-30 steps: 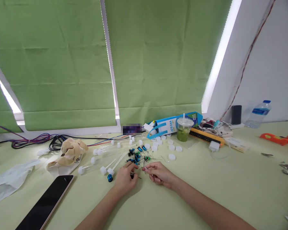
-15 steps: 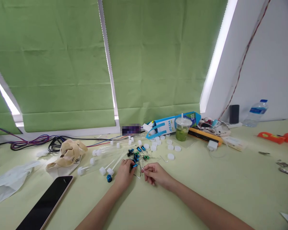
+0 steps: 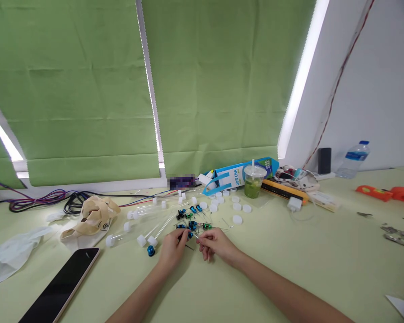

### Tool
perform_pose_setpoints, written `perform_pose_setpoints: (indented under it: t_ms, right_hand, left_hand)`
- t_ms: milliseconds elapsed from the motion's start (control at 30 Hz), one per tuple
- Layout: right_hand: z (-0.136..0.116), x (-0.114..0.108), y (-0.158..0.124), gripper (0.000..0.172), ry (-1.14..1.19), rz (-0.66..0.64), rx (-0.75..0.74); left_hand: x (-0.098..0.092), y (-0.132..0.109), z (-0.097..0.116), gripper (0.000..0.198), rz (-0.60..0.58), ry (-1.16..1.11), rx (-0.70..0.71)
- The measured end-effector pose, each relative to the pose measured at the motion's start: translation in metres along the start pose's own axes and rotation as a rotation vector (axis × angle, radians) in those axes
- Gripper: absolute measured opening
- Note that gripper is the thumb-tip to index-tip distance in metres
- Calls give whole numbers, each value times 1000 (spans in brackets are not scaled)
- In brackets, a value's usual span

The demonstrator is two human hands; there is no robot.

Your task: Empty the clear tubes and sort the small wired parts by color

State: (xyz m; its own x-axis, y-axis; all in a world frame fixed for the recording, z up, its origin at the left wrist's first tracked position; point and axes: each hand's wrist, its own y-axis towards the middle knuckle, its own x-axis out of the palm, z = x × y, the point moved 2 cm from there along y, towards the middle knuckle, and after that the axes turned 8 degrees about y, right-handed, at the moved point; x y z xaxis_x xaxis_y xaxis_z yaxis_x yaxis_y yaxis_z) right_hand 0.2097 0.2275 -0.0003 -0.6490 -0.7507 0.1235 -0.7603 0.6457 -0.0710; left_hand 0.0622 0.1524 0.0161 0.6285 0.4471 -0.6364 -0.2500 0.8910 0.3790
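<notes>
Blue part (image 3: pixel 190 235) is clamped by fingertips of the left hand (image 3: pixel 172 246); the thin rod (image 3: pixel 195 235) pinched by the right hand (image 3: pixel 218 245) is now aimed at it, suggesting joint handling, well short of the far edge of the bench (image 3: pixel 306 260).

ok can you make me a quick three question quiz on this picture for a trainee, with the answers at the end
1. True or false: the water bottle has a blue cap.
2. Fill in the missing word: the drink in the clear cup is ____ in colour.
3. Multiple choice: which things are the left hand and the right hand closest to?
A) the phone
B) the small blue and green parts
C) the white paper

Key: 1. True. 2. Green. 3. B.
</notes>
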Motion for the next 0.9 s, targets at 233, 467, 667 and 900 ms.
perform_pose_setpoints:
  t_ms: [233,467,667,900]
  right_hand:
    - [-3,-1,0,39,-56,2,25]
    - [-2,-5,1,32,-214,17,21]
    - [-10,-1,-3,13,-445,177,-212]
    - [-13,-3,-2,11,-444,192,-267]
  left_hand:
    - [-1,-2,7,32,-12,4,86]
    - [2,-4,7,24,-10,106,268]
    - [2,-5,5,22,24,88,238]
    - [2,-7,7,20,19,122,274]
